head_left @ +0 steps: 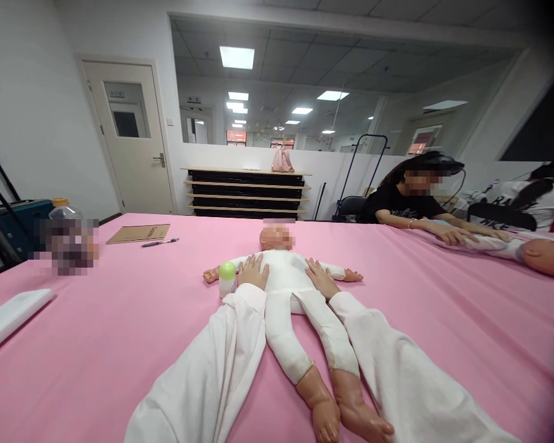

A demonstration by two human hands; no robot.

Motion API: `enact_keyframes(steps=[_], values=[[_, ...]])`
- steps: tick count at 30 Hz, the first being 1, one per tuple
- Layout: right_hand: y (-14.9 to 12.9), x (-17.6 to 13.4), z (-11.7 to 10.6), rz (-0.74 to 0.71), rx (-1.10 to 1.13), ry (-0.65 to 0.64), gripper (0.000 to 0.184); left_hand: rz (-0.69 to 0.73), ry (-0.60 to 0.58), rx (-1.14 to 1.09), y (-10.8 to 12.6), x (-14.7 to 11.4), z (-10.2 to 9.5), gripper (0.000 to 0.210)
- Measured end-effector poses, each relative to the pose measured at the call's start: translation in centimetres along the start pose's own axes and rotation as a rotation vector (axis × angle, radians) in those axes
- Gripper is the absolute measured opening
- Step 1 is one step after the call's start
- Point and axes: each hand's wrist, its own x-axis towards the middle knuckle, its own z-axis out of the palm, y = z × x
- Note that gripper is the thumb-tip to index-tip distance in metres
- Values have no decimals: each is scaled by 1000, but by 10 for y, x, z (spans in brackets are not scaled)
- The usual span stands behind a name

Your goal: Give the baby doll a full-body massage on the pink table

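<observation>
Resting loosely spread and grasping nothing, the left hand [255, 272] and right hand [321, 281] flank the doll [285, 277] at nine and three o'clock, apparently to steady it, as it lies on the pink cloth [120, 307], head-end toward twelve o'clock, white-bodied, tan-footed and splayed.

Plain pink covers the worktop [96, 344]. The doll [284, 271] is white-bodied with 2 brown feet [325, 418]; the white bottle [226, 290] wears a lime-green cap [228, 270]; 2 sleeves [203, 363] are plain white, the notebook [138, 234] brown.
</observation>
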Motion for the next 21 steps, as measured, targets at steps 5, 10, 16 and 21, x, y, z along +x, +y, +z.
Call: enact_keyframes(steps=[5, 10, 16, 21], values=[[-3, -11, -1, 234, -234, 181, 48, -70, 98, 24, 0, -3, -2, 51], [-1, -15, 0, 301, -320, 402, 46, -84, 179, 38, 0, -4, -6, 45], [0, -11, -4, 31, -259, 484, 47, -16, 231, 66, 1, -3, -8, 49], [3, -8, -1, 0, -282, 218, 46, 55, 125, 103, -2, 0, -4, 46]])
